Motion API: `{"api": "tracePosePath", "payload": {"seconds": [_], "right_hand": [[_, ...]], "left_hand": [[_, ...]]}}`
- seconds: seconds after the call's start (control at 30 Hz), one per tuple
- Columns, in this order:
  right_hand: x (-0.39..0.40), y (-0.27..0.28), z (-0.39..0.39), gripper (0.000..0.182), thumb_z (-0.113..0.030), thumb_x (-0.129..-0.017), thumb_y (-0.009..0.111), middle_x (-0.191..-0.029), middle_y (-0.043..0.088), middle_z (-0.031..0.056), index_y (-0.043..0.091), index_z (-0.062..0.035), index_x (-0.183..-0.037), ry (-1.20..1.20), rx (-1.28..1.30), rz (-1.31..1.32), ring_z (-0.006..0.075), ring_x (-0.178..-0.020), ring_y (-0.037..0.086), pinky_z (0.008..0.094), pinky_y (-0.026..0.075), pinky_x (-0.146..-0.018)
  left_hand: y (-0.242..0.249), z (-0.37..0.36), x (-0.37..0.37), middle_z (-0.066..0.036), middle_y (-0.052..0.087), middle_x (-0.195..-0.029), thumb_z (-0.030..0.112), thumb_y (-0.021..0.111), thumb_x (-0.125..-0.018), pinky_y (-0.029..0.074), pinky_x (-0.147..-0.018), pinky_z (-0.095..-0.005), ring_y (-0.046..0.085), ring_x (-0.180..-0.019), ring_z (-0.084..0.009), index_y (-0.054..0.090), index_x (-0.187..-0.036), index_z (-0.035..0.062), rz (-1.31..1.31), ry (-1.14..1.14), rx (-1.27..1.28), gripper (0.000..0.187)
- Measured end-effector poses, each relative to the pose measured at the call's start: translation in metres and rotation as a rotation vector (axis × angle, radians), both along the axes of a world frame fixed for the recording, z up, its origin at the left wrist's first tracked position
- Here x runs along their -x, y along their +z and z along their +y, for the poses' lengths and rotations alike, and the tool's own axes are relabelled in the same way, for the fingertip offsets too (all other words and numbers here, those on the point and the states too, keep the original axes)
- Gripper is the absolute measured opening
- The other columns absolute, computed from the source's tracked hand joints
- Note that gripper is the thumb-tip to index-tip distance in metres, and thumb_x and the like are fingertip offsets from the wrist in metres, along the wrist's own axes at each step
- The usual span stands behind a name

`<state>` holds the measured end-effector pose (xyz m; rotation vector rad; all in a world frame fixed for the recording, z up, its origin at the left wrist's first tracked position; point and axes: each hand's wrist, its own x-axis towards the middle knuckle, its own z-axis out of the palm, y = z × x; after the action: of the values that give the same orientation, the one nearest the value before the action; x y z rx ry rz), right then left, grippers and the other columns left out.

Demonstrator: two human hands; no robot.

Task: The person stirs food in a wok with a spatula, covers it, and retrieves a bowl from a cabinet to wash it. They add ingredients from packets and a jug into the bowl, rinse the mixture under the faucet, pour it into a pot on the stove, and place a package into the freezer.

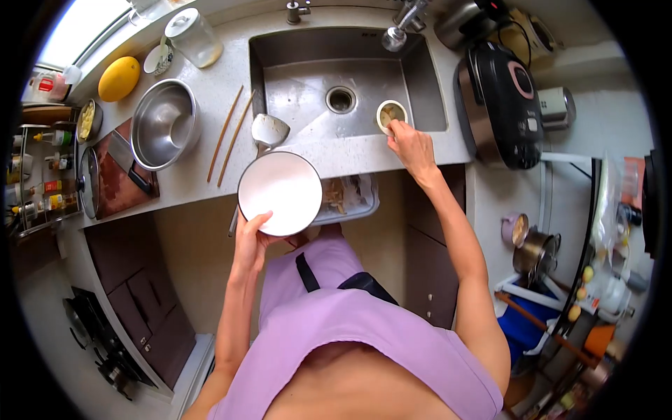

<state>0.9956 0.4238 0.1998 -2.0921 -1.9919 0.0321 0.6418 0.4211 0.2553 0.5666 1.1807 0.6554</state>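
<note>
My left hand (250, 236) holds a white bowl (281, 189) with a thin dark rim, its thumb over the near edge; the bowl's inside looks bare. At the sink's front right, my right hand (414, 148) pinches the near rim of a small cream cup (383, 110). Something pale brown lies inside the cup, too small to make out. Just beyond the bowl, a metal spatula (271, 130) rests at the sink's front left edge, its handle partly hidden by the bowl. Two wooden chopsticks (227, 136) lie on the counter to the left.
The steel sink (294, 94) has a faucet (395, 38) at its back right. A black rice cooker (505, 105) stands to the right. Leftward are a steel basin (164, 124), a cleaver (133, 164), a yellow fruit (119, 78) and a lidded plastic jug (194, 38). Below sits a plastic tub (367, 203).
</note>
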Motion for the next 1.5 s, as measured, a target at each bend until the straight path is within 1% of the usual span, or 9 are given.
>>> {"api": "tracePosePath", "payload": {"seconds": [0.17,0.33,0.4,0.43,0.53,0.63,1.07,1.23,1.5], "right_hand": [[0.061,0.007,-0.089,0.020,-0.009,-0.078,0.067,-0.084,0.062,0.0147,0.058,-0.0042,-0.095,-0.045,0.045,0.273,0.0340,-0.072,0.063,0.0399,0.053,-0.062],[0.111,-0.094,-0.122,0.018,-0.012,-0.085,0.062,-0.079,0.064,0.0148,0.062,0.0013,-0.097,-0.270,0.179,0.776,0.0261,-0.067,0.065,0.0340,0.051,-0.060],[0.124,-0.156,-0.119,0.019,-0.015,-0.089,0.060,-0.069,0.063,0.0090,0.063,0.0025,-0.096,-0.505,0.128,1.057,0.0129,-0.056,0.059,0.0283,0.048,-0.053],[0.123,-0.191,-0.118,0.019,-0.015,-0.089,0.060,-0.069,0.063,0.0090,0.063,0.0025,-0.096,-0.506,0.128,1.064,0.0129,-0.056,0.059,0.0283,0.048,-0.053],[0.136,-0.234,-0.101,0.019,-0.016,-0.090,0.057,-0.062,0.061,0.0062,0.065,0.0006,-0.088,-1.097,0.018,1.523,0.0107,-0.052,0.056,0.0267,0.046,-0.049],[0.149,-0.241,-0.091,0.025,-0.021,-0.091,0.058,-0.056,0.057,0.0028,0.065,-0.0013,-0.078,-0.962,0.206,1.151,0.0098,-0.046,0.050,0.0254,0.038,-0.043],[0.127,-0.274,-0.099,0.033,-0.026,-0.091,0.056,-0.055,0.054,0.0033,0.063,-0.0003,-0.072,-0.931,-0.099,1.030,0.0131,-0.049,0.050,0.0305,0.039,-0.049],[0.119,-0.229,-0.093,0.029,-0.026,-0.087,0.053,-0.088,0.064,0.0253,0.069,-0.0025,-0.093,-0.769,0.121,0.847,0.0419,-0.088,0.061,0.0450,0.047,-0.075],[0.114,-0.225,-0.085,0.021,-0.001,-0.075,0.050,-0.089,0.062,0.0283,0.067,0.0014,-0.089,-0.618,0.181,0.636,0.0421,-0.091,0.061,0.0456,0.049,-0.076]], "left_hand": [[0.000,-0.011,0.033,-0.023,0.052,-0.118,0.011,0.056,-0.082,0.060,-0.073,-0.0442,0.062,-0.099,-0.0331,0.031,-0.132,-0.0047,-0.060,-0.029,-0.048,0.058],[0.009,-0.020,0.055,-0.021,0.052,-0.119,0.011,0.056,-0.082,0.061,-0.072,-0.0424,0.063,-0.099,-0.0306,0.030,-0.134,-0.0011,-0.030,-0.041,-0.046,0.059],[0.009,-0.022,0.059,-0.019,0.052,-0.119,0.011,0.057,-0.082,0.061,-0.071,-0.0401,0.064,-0.098,-0.0279,0.029,-0.135,0.0023,-0.009,-0.048,-0.035,0.060],[0.009,-0.022,0.061,-0.019,0.052,-0.119,0.011,0.057,-0.083,0.061,-0.071,-0.0403,0.064,-0.097,-0.0277,0.029,-0.135,0.0023,-0.010,-0.057,-0.035,0.060],[0.011,-0.027,0.065,-0.019,0.052,-0.118,0.012,0.057,-0.083,0.061,-0.071,-0.0407,0.064,-0.097,-0.0276,0.030,-0.134,0.0021,0.016,-0.062,-0.035,0.059],[0.018,-0.028,0.065,-0.019,0.053,-0.118,0.012,0.058,-0.083,0.061,-0.071,-0.0404,0.064,-0.095,-0.0272,0.031,-0.133,0.0015,0.041,-0.072,-0.025,0.058],[0.021,-0.031,0.064,-0.019,0.056,-0.113,0.013,0.058,-0.082,0.061,-0.067,-0.0363,0.066,-0.091,-0.0249,0.031,-0.134,0.0019,0.071,-0.109,-0.057,0.060],[0.025,-0.033,0.061,-0.019,0.055,-0.115,0.013,0.059,-0.082,0.061,-0.070,-0.0387,0.065,-0.095,-0.0260,0.035,-0.132,-0.0037,0.086,-0.132,-0.069,0.057],[0.021,-0.031,0.058,-0.019,0.054,-0.116,0.015,0.058,-0.082,0.061,-0.065,-0.0375,0.065,-0.092,-0.0256,0.029,-0.135,0.0017,0.083,-0.137,-0.055,0.062]]}}
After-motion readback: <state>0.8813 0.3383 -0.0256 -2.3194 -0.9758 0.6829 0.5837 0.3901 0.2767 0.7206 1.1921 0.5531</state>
